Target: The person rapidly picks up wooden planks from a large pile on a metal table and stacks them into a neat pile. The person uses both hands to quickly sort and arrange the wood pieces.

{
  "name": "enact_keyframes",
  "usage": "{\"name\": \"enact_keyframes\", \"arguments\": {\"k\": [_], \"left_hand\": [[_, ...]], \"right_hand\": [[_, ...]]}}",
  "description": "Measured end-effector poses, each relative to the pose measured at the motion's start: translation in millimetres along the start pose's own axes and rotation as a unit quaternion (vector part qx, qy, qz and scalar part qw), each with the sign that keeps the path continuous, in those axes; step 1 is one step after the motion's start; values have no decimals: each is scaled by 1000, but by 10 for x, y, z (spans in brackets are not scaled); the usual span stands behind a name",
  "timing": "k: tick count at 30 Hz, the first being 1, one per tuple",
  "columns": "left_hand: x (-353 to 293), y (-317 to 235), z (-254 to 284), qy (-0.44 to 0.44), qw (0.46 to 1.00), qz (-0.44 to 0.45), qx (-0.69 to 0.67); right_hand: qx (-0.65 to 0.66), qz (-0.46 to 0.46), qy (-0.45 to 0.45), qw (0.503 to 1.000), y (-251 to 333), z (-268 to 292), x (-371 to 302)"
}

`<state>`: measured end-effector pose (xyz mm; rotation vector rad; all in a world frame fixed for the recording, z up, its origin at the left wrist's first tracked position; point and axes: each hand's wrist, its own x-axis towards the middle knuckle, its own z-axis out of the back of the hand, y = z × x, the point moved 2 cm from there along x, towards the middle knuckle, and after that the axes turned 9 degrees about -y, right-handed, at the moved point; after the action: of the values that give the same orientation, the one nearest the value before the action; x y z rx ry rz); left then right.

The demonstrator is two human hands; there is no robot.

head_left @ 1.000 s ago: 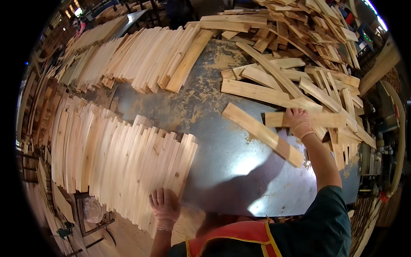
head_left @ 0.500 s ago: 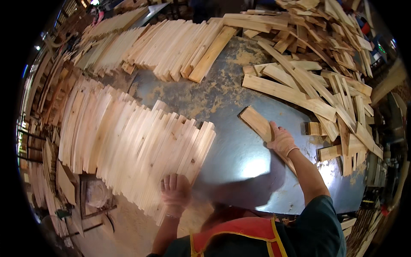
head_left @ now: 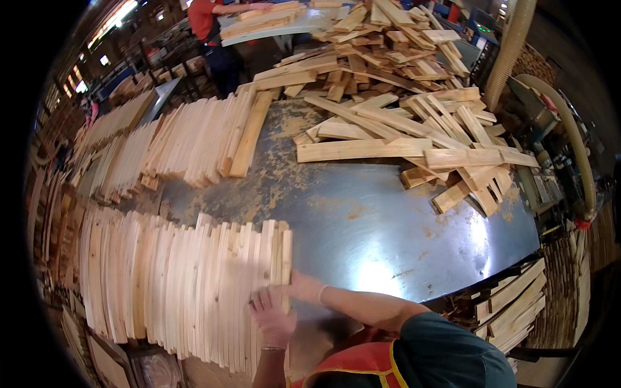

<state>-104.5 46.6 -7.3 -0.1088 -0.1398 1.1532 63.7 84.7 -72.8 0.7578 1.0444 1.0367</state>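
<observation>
A long row of pale wooden boards (head_left: 181, 284), standing close together on edge, fills the left front of the metal table (head_left: 362, 220). My left hand (head_left: 272, 318), in a light glove, lies on top of the boards near the row's right end, its fingers spread. Just beyond it, my gloved right hand (head_left: 305, 287) grips a wooden board (head_left: 286, 255) at the right end of the row, against its neighbours. The left hand partly hides the right hand's fingertips.
Another row of boards (head_left: 200, 139) stands at the back left. A loose heap of boards (head_left: 388, 123) covers the back right. Behind, a person in red (head_left: 206, 26) works at another table. A ribbed hose (head_left: 576, 149) hangs at right; stacked boards (head_left: 514, 304) lie below the table edge.
My right hand has brought the board from the table's middle left to the row's end. My left hand remains on the row, now beside the right. The view has shifted, showing a person behind.
</observation>
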Motion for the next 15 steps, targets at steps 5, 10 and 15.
{"name": "enact_keyframes", "arguments": {"k": [5,10,15], "left_hand": [[-46,-85,-340,-71,990,50,112],[118,-91,-457,-50,988,40,140],[179,-288,-207,-89,985,44,140]], "right_hand": [[-90,79,-8,993,328,1752,354],[-228,194,-364,882,148,4222,1233],[-386,-38,-257,885,540,4903,1809]]}}
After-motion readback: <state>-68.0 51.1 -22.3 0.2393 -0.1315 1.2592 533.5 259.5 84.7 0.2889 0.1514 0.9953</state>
